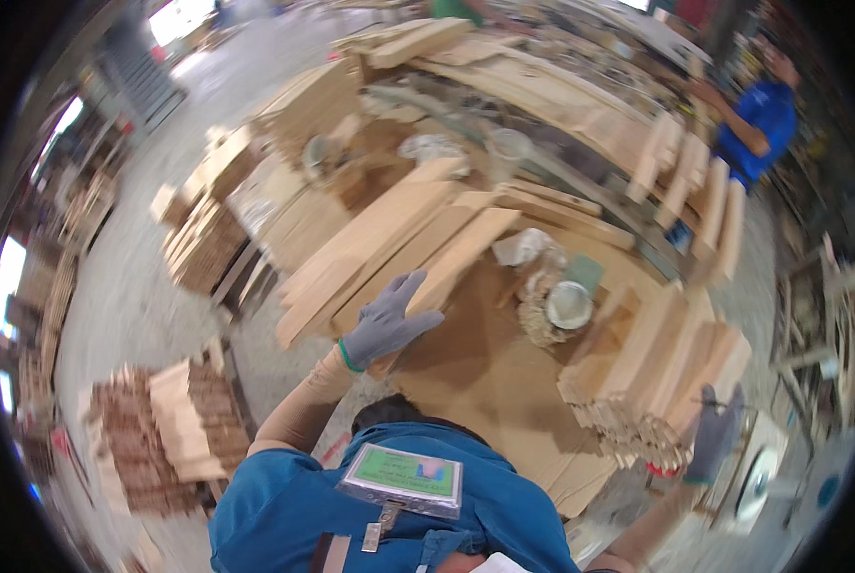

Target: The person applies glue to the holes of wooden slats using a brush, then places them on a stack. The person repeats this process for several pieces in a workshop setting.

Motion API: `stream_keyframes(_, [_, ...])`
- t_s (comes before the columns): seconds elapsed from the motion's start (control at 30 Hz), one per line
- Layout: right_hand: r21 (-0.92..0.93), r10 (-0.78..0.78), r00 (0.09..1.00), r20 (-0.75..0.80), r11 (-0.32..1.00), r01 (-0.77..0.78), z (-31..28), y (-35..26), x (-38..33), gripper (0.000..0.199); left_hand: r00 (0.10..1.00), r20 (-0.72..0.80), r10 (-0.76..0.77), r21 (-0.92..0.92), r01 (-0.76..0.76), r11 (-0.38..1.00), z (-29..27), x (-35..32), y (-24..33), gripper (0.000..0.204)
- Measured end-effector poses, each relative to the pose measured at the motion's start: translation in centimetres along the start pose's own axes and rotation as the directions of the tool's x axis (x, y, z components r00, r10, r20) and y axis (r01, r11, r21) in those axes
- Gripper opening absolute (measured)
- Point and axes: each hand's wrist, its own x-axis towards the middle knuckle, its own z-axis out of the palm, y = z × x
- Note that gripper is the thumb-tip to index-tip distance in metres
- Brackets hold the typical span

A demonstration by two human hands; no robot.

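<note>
My left hand (389,323), in a grey glove with a green cuff, is open with its fingers spread. It is over the near ends of several long pale wooden boards (389,250) lying side by side on the cardboard-covered table; whether it touches them is unclear. Far to the right, my right hand (717,437), gloved in grey too, is beside a stack of shaped wooden pieces (652,368). Its slightly blurred fingers point up and look apart, with nothing visible in them.
On the table (490,411) stands a white-topped container (569,306) near crumpled white material (531,248). Stacked wood (165,435) stands on the left. A co-worker in blue (760,124) handles wood across the table. A white machine part (754,477) sits near my right hand.
</note>
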Motion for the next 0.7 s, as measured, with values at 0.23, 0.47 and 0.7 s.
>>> stream_keyframes(0.23, [0.549, -0.497, 0.861, -0.109, 0.692, 0.469, 0.8, -9.9, -4.3, 0.053, 0.936, -0.31, -0.167, 0.171, 0.228, 0.959, -4.0, -7.2, -6.1, 0.08])
stream_keyframes(0.47, [0.767, -0.844, 0.536, -0.018, 0.333, 0.549, 8.0, -20.4, -13.1, 0.049, 0.858, -0.382, -0.344, 0.355, 0.48, 0.802, -7.1, -12.2, -16.1, 0.079])
stream_keyframes(0.7, [0.842, -0.825, 0.525, 0.209, 0.425, 0.333, 10.0, -29.3, -19.7, 0.051, 0.917, -0.27, -0.294, 0.197, 0.352, 0.915, -9.2, -11.2, -18.0, 0.067])
